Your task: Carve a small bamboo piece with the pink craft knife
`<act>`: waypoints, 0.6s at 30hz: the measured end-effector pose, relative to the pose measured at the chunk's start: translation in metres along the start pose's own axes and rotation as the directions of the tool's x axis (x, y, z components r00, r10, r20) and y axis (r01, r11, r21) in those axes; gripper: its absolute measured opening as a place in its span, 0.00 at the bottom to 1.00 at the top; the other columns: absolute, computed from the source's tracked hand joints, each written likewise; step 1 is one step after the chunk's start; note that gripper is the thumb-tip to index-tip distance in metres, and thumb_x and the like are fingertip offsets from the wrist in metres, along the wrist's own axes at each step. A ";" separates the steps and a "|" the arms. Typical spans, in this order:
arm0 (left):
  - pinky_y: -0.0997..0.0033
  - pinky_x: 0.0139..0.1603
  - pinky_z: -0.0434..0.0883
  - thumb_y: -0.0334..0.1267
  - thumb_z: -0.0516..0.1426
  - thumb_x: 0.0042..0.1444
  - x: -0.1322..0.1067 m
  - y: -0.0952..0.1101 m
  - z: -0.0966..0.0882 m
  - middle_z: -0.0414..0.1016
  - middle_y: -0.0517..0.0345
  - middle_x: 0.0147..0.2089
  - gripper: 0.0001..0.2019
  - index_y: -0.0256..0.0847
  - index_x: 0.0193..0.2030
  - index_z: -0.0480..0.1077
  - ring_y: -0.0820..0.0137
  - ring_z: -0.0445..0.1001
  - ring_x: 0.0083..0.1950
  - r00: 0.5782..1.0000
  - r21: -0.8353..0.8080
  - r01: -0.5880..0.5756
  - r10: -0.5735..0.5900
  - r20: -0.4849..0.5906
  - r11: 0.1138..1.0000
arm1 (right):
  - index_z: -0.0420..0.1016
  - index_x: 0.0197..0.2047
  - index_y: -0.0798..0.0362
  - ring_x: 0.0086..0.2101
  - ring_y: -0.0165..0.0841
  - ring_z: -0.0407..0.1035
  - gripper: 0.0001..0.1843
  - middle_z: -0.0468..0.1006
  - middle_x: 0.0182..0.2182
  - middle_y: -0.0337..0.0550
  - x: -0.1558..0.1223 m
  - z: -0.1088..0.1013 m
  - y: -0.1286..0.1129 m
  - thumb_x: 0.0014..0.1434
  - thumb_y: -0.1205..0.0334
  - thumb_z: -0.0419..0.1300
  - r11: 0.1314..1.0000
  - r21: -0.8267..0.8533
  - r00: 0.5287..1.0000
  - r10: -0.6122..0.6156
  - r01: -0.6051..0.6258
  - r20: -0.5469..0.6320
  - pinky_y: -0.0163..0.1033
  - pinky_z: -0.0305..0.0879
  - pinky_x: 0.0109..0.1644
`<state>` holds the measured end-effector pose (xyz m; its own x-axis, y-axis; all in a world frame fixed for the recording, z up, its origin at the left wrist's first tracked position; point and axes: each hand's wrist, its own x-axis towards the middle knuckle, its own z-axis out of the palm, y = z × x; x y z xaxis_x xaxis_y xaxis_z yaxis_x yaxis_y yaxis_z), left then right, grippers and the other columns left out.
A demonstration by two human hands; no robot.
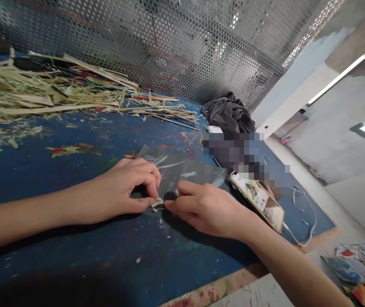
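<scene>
A small pale scrap (157,202), perhaps a bit of plant strip, lies between my two hands, low over a dark grey sheet (188,168) with whitish streaks. My left hand (134,183) pinches the scrap's left end between thumb and fingers. At its right side, my right hand (206,204) has its fingers curled and pressed together, with the fingertips close to the scrap. Whether those fingertips grip its end or a thin strand is too small to tell. Little pale flecks are scattered on the blue tabletop (105,264) just below.
Pale dry strips (25,94) are heaped at the back left, beside a bundle of thin sticks (169,114). A perforated metal panel (137,47) stands behind. Rightward are a dark cloth (229,113), a white case (214,129), a lit phone (259,200) and its cable (313,217).
</scene>
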<state>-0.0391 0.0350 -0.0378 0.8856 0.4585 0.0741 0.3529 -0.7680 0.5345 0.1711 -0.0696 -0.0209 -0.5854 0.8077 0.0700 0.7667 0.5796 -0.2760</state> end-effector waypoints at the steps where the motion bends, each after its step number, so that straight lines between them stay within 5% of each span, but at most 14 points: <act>1: 0.59 0.59 0.52 0.39 0.57 0.51 0.000 0.000 -0.001 0.73 0.65 0.40 0.05 0.46 0.28 0.73 0.67 0.68 0.45 1.000 -0.001 0.000 0.000 0.021 1.000 | 0.77 0.40 0.51 0.25 0.25 0.51 0.12 0.63 0.31 0.36 0.000 -0.001 0.001 0.68 0.63 0.52 1.000 0.007 1.000 -0.007 0.007 0.003 0.36 0.43 0.25; 10: 0.58 0.61 0.51 0.38 0.57 0.53 0.001 -0.003 -0.001 0.73 0.64 0.40 0.05 0.46 0.28 0.73 0.68 0.68 0.45 0.999 -0.014 -0.032 0.033 0.021 0.999 | 0.77 0.44 0.48 0.21 0.26 0.50 0.16 0.68 0.30 0.37 -0.004 0.018 0.007 0.69 0.63 0.47 0.949 -0.302 0.971 -0.150 0.089 -0.186 0.38 0.37 0.22; 18: 0.60 0.59 0.52 0.37 0.57 0.53 0.001 0.000 -0.001 0.73 0.65 0.40 0.05 0.46 0.28 0.72 0.68 0.68 0.45 0.999 -0.017 0.001 -0.001 0.039 1.000 | 0.78 0.47 0.50 0.22 0.27 0.49 0.14 0.66 0.30 0.36 0.003 0.001 0.009 0.67 0.66 0.52 0.977 -0.169 0.991 -0.133 0.128 -0.015 0.37 0.41 0.23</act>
<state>-0.0386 0.0355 -0.0372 0.8965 0.4412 0.0411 0.3488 -0.7599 0.5485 0.1758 -0.0617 -0.0239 -0.6779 0.7253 0.1205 0.7188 0.6882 -0.0985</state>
